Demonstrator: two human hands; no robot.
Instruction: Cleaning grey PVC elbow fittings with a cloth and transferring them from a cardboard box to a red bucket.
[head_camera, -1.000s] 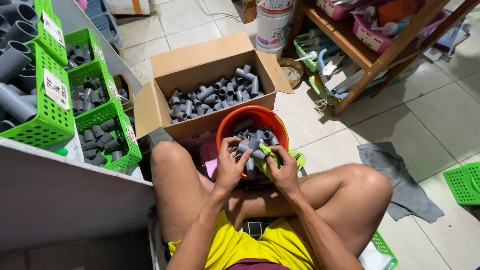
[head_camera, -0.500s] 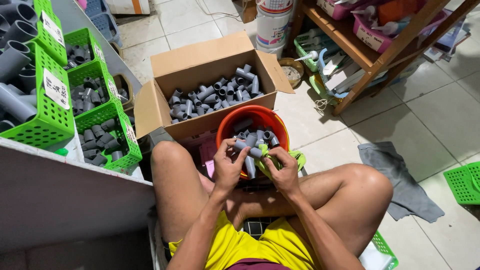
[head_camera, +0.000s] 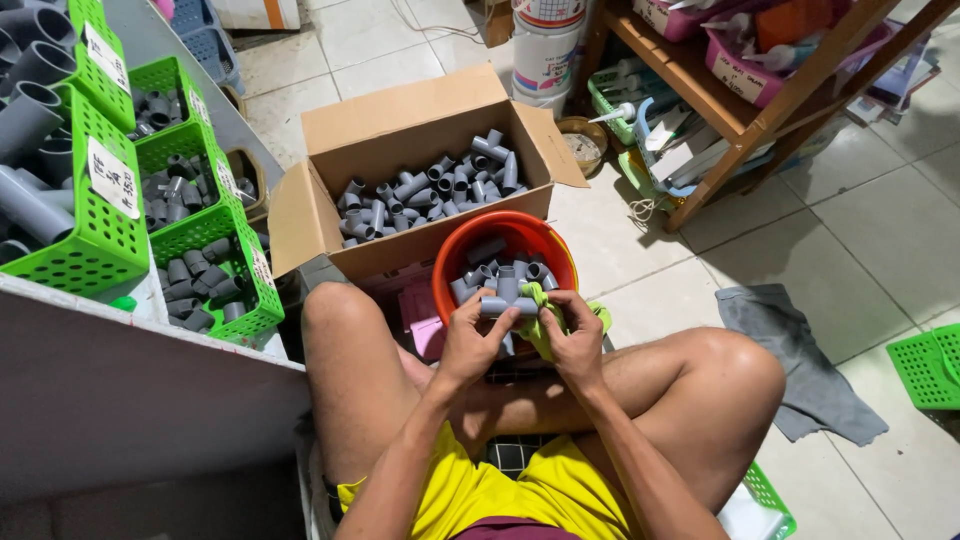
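Only 1 view here, the head camera looking straight down at a person sitting cross-legged on a tiled floor (head_camera: 880, 210). Both hands are up over an orange bucket (head_camera: 452, 262) that sits between the knees and is full of grey pipe fittings. The left hand (head_camera: 470, 340) is closed on a grey fitting (head_camera: 503, 306), thumb on top and fingers curled under it. That fitting lies roughly level, long axis running left to right across the frame, 1 end tucked in the left hand and the other pointing at the right hand, with what looks like a short branch sticking up toward the bucket, so probably a tee, hard to be sure. The right hand (head_camera: 575, 340) is closed on a lime-green rag (head_camera: 545, 318) and presses it against the right end of the fitting, so the 2 hands nearly meet just above the bucket's near rim. Behind the bucket, touching or almost touching it, is an open cardboard box (head_camera: 400, 120) with a layer of the same grey fittings lying every which way. Off to the left, green baskets (head_camera: 110, 235) on a counter hold more grey fittings and pipe ends. A grey cloth (head_camera: 800, 350) lies on the floor right of the right knee, and a wooden shelf (head_camera: 730, 120) stands at top right with a white pail (head_camera: 545, 50) beside it.
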